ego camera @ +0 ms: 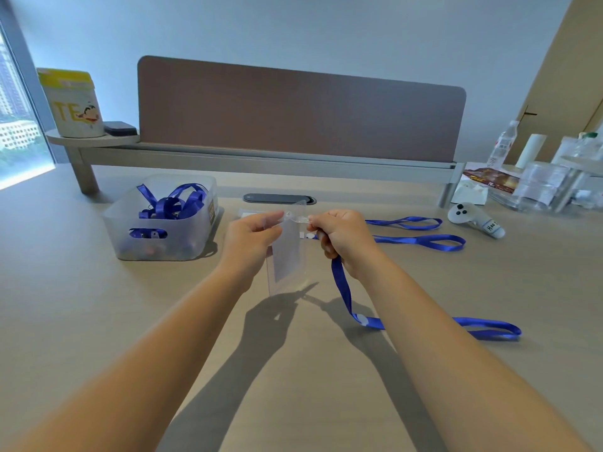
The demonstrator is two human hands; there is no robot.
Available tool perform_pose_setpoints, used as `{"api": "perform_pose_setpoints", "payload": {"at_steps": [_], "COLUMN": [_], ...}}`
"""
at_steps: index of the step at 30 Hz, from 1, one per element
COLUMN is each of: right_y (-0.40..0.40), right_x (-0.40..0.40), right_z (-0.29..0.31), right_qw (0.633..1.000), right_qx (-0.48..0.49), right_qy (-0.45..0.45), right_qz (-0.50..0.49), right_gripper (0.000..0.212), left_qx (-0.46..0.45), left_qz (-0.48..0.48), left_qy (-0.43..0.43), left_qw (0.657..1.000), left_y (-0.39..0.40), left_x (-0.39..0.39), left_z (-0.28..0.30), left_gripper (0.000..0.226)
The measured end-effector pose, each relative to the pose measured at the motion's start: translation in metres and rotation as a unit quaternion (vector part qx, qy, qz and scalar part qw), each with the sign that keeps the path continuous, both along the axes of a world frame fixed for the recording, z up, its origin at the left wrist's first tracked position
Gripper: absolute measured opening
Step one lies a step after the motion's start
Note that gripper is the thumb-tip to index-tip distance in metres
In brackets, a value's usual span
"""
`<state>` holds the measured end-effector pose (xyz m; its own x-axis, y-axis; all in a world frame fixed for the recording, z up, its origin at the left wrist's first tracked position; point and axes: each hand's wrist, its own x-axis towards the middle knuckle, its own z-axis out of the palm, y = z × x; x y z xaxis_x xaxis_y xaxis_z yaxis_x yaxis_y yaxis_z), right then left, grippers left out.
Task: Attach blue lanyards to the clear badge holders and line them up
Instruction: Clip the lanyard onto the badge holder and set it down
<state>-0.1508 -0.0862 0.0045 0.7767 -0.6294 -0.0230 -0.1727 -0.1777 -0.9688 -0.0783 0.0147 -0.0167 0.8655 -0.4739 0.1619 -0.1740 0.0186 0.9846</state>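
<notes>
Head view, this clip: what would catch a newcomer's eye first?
Centre frame, the left hand and right hand hold a clear badge holder up above the desk, a blue lanyard trailing from the right hand down to the desk. Left of them sits a translucent bin of tangled blue lanyards; two more lanyards lie to the right.

A bin (163, 223) of lanyards (169, 203) sits left on the desk (98, 305); two more lanyards (421, 233) lie right.
</notes>
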Motion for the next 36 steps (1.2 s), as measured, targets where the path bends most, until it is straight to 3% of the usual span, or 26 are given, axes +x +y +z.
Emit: {"api": "perform_pose_setpoints", "payload": {"at_steps": [11, 15, 18, 21, 24, 27, 32, 33, 36], "right_y": [0.003, 0.006, 0.007, 0.006, 0.006, 0.006, 0.006, 0.006, 0.006], "right_x": [0.000, -0.002, -0.003, -0.002, -0.002, -0.001, 0.000, 0.000, 0.001], "right_z": [-0.001, 0.002, 0.004, 0.006, 0.005, 0.003, 0.000, -0.001, 0.000], "right_qw": [0.993, 0.988, 0.987, 0.991, 0.994, 0.996, 0.995, 0.996, 0.997], "right_qx": [0.102, 0.120, 0.133, 0.123, 0.094, 0.066, 0.064, 0.059, 0.022], "right_qy": [-0.048, -0.070, -0.057, -0.020, 0.005, 0.003, -0.012, -0.020, -0.033], "right_qz": [0.036, 0.061, 0.062, 0.054, 0.060, 0.067, 0.070, 0.070, 0.073], "right_gripper": [0.027, 0.025, 0.029, 0.036, 0.035, 0.026, 0.021, 0.021, 0.022], "left_qx": [0.006, 0.047, 0.100, 0.163, 0.235, 0.286, 0.272, 0.264, 0.218], "left_qz": [0.005, 0.032, 0.080, 0.058, 0.065, 0.049, 0.049, 0.039, -0.015], "left_qy": [-0.065, -0.185, -0.358, -0.548, -0.630, -0.647, -0.647, -0.624, -0.440], "left_qw": [0.998, 0.981, 0.925, 0.818, 0.738, 0.705, 0.711, 0.734, 0.871], "left_y": [-0.002, -0.001, 0.005, 0.013, 0.019, 0.023, 0.023, 0.022, 0.021], "left_x": [-0.003, 0.000, 0.004, 0.009, 0.014, 0.015, 0.018, 0.016, 0.006], "left_z": [-0.001, -0.004, -0.007, -0.006, -0.006, -0.005, -0.008, -0.008, -0.004], "left_gripper": [0.035, 0.036, 0.033, 0.028, 0.033, 0.037, 0.040, 0.039, 0.041]}}
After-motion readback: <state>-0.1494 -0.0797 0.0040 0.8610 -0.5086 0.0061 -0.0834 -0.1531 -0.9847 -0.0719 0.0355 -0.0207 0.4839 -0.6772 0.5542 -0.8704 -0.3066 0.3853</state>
